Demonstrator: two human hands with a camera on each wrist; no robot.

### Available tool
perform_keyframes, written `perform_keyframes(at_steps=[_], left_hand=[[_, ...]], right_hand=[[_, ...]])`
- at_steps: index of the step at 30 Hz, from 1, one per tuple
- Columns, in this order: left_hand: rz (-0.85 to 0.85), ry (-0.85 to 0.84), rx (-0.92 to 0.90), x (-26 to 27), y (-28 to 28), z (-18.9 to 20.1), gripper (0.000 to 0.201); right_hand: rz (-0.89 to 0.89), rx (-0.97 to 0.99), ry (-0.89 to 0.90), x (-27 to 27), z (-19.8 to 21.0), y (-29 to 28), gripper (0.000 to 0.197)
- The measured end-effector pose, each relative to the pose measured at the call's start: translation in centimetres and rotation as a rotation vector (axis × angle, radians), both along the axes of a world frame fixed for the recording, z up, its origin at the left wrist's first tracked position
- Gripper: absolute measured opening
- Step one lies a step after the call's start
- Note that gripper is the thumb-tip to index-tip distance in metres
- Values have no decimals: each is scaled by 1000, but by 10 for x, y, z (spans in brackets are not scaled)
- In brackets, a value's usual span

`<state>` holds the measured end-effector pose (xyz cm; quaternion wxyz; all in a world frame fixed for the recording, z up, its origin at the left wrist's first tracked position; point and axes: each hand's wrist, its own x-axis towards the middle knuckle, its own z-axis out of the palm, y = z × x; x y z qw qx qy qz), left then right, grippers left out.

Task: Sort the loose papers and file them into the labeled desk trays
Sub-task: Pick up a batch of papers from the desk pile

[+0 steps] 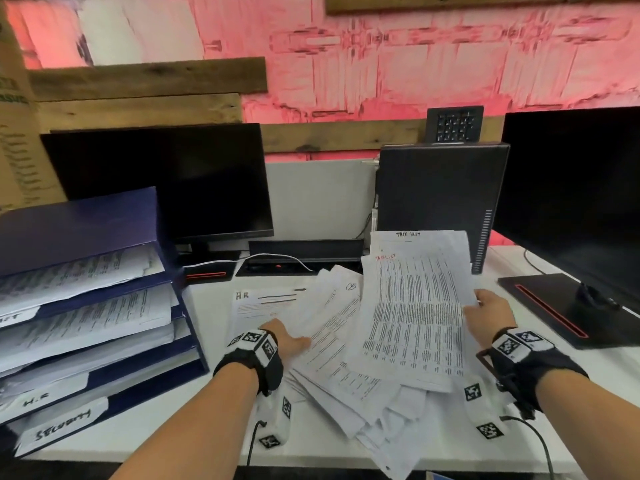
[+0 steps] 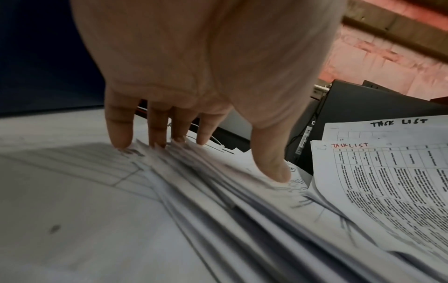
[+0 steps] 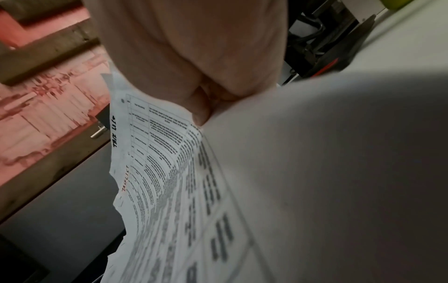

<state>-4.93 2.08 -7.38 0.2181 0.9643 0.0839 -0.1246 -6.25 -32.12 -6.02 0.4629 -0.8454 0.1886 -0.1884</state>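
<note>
Where papers [image 1: 332, 327] sprawl, PC tower [image 1: 440, 188] behind.

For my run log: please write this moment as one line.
right hand: holds task list sheets | left hand: fingers spread on loose papers | trays: part-filled

Dim wrist views with blurred foreground paper; head view brighter, edges warped.

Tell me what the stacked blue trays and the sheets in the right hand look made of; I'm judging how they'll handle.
The blue trays: probably rigid board or plastic with a slight sheen, judging by the flat, thin walls; which one is unclear. The task list sheets held by the right hand: thin matte printer paper, which curls and droops in the right wrist view.
</note>
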Motion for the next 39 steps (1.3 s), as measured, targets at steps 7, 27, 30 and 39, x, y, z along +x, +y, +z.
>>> perform_keyframes(at_steps=[7,27,30,39], left_hand=[[51,0,47,13,2,-3,74],[241,-510,-600,-22,42,48,7],[223,-522,-806,-45,50,57,5],[260,-446,-1220,-117,92,64,19]], right_hand=[[6,33,49,11,-15,-5,26],[137,100,4,-26,18,17,24],[237,156,10,-33,25,43,24],[398,374,-100,-42,50,127,18]])
